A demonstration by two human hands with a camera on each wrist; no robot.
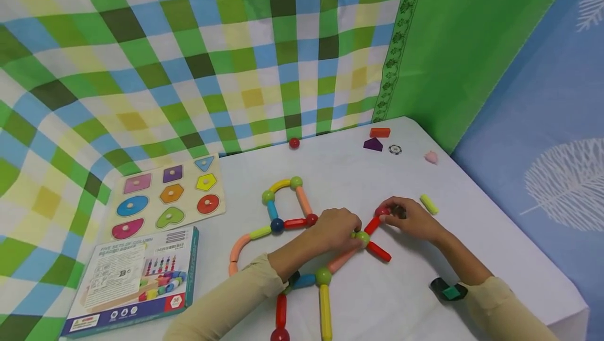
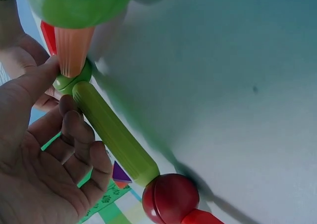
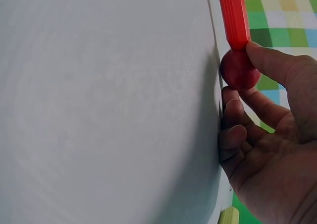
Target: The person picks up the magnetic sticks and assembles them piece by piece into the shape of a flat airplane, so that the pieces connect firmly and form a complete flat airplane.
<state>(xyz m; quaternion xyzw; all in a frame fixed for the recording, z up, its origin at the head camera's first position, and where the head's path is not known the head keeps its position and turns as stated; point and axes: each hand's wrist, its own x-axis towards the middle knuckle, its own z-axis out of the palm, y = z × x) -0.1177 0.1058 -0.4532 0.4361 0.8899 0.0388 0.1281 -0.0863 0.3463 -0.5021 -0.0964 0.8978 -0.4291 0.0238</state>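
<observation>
A figure of coloured rods and balls lies on the white table (image 1: 472,257). My left hand (image 1: 336,228) pinches a light-green ball (image 1: 363,239) in it; the left wrist view shows thumb and fingertips at this ball, where a pink rod (image 2: 74,50) and a yellow-green rod (image 2: 116,132) meet. From the same ball one red rod (image 1: 379,252) points toward the lower right. Another red rod (image 3: 234,18) runs up to a red ball (image 3: 240,71), which my right hand (image 1: 415,220) pinches between thumb and fingers. A dark blue ball (image 1: 277,225) joins rods farther left.
At the left are a shape puzzle board (image 1: 189,178) and a flat toy box (image 1: 137,278). A loose red ball (image 1: 294,143) sits by the curtain. Farther right lie an orange block (image 1: 379,132), a purple piece (image 1: 373,145), a round chip (image 1: 395,149) and a yellow-green rod (image 1: 429,204).
</observation>
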